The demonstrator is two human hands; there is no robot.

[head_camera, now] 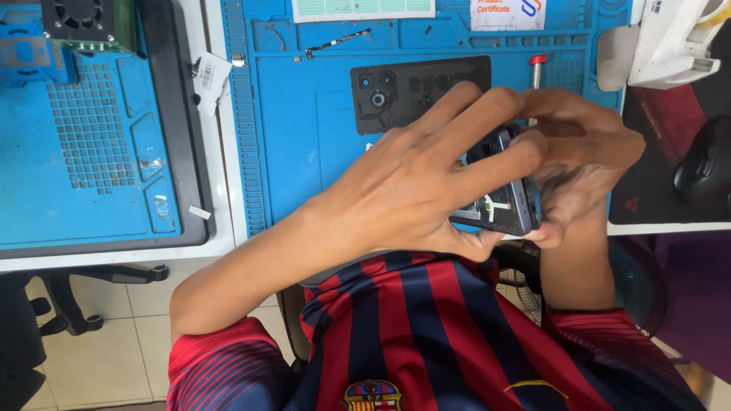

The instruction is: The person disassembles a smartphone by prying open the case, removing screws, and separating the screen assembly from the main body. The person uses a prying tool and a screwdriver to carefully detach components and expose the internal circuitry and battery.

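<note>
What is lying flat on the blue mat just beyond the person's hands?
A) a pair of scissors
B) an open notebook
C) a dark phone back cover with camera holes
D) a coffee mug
C: a dark back cover with round camera holes lies on the blue mat, beyond the left hand and right hand, which both grip an opened phone.

Opened phone [504,199], dark frame, insides showing, tilted on edge above the desk's near edge, at four o'clock from the black back cover [419,91].

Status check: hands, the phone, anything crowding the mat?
Left hand and right hand both grip the opened phone above the blue mat. Black back cover lies just behind; nothing blocking.
</note>
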